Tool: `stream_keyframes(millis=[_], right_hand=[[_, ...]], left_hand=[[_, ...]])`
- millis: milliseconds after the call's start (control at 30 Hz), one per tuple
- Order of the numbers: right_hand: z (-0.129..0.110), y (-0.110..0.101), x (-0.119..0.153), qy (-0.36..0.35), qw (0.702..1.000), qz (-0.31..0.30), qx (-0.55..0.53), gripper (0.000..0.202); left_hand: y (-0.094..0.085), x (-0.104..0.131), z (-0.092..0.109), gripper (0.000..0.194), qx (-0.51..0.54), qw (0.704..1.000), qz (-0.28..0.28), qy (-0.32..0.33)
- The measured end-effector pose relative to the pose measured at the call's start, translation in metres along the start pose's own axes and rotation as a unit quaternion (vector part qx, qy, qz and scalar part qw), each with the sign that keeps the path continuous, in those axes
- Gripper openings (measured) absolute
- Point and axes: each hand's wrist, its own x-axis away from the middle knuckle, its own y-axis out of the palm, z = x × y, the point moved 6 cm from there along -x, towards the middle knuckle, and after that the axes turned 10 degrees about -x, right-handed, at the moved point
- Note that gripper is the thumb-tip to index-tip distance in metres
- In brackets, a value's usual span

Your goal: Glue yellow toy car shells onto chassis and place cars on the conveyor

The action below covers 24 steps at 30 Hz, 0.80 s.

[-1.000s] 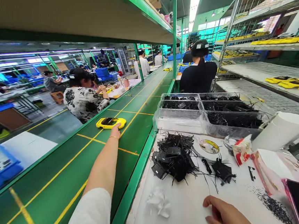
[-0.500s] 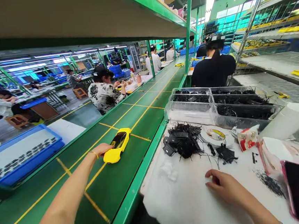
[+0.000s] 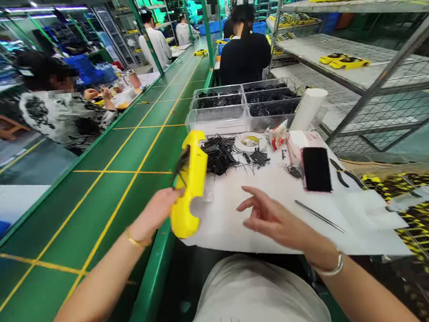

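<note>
A yellow toy car body (image 3: pixel 196 182) is gripped in my left hand (image 3: pixel 162 209), tilted on its side above the border between the belt and the worktable. Its dark window part (image 3: pixel 181 165) faces left. My right hand (image 3: pixel 266 214) hovers over the white table sheet (image 3: pixel 227 220), fingers apart with nothing in them. Beyond the car lies a heap of thin black parts (image 3: pixel 219 155). A smaller black cluster (image 3: pixel 258 157) and a roll of tape (image 3: pixel 249 141) are to its right.
The green conveyor belt (image 3: pixel 124 164) runs along the left. Clear bins (image 3: pixel 218 114) of black parts stand at the back. Tweezers (image 3: pixel 319 216), a phone (image 3: pixel 316 168) and pliers (image 3: pixel 341 172) lie on the right. A rack (image 3: pixel 343 87) holds more yellow cars. Co-workers sit along the belt.
My left hand has lifted the yellow toy car body off the belt and brought it right, to the table edge. My view has turned right; my right hand has spread its fingers.
</note>
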Motion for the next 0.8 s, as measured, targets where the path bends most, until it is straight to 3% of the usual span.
stream_keyframes(millis=[67,133,200,300,333,367,400,433,467,500,567,633,667,700,767,800], right_hand=[[0.021,0.020,0.015,0.024,0.995,-0.007,-0.093,0.084],[0.040,0.026,0.027,0.028,0.984,0.026,-0.172,0.077],[0.056,0.021,0.036,0.033,0.972,0.087,-0.217,0.064],[0.074,0.007,0.051,0.050,0.961,0.170,-0.213,0.052],[0.078,0.004,0.054,0.051,0.960,0.183,-0.206,0.049],[0.079,0.002,0.057,0.049,0.960,0.188,-0.201,0.047],[0.080,0.002,0.058,0.044,0.961,0.187,-0.200,0.046],[0.079,0.002,0.058,0.038,0.962,0.182,-0.200,0.046],[0.078,0.003,0.057,0.033,0.965,0.174,-0.193,0.045],[0.075,0.003,0.057,0.025,0.970,0.165,-0.176,0.046],[0.066,-0.001,0.061,0.007,0.984,0.148,-0.102,0.049],[0.054,-0.021,0.076,-0.026,0.979,0.203,0.013,0.048],[0.044,-0.040,0.090,-0.059,0.954,0.283,0.074,0.044],[0.033,-0.063,0.111,-0.103,0.907,0.387,0.127,0.039],[0.012,-0.107,0.165,-0.224,0.738,0.610,0.183,0.031],[0.007,-0.126,0.189,-0.284,0.659,0.674,0.174,0.032]], left_hand=[[0.077,0.024,0.017,0.045,0.025,0.983,-0.173,0.055],[0.127,0.047,0.029,0.053,0.014,0.962,-0.250,0.112],[0.151,0.065,0.035,0.055,-0.056,0.931,-0.321,0.167],[0.143,0.072,0.049,0.046,-0.191,0.857,-0.410,0.247],[0.133,0.062,0.059,0.043,-0.207,0.853,-0.397,0.269],[0.122,0.046,0.075,0.039,-0.192,0.871,-0.348,0.289],[0.111,0.024,0.094,0.039,-0.156,0.905,-0.250,0.307],[0.105,0.004,0.113,0.043,-0.119,0.925,-0.156,0.327],[0.110,-0.013,0.130,0.049,-0.084,0.931,-0.100,0.340],[0.125,-0.027,0.143,0.051,-0.059,0.932,-0.100,0.343],[0.174,-0.042,0.158,0.046,-0.038,0.920,-0.205,0.332],[0.213,-0.045,0.160,0.049,-0.040,0.901,-0.292,0.319],[0.224,-0.045,0.158,0.052,-0.040,0.896,-0.311,0.315],[0.229,-0.045,0.155,0.054,-0.037,0.895,-0.316,0.312],[0.228,-0.044,0.148,0.054,-0.021,0.899,-0.313,0.305],[0.224,-0.044,0.145,0.054,-0.012,0.901,-0.310,0.304]])
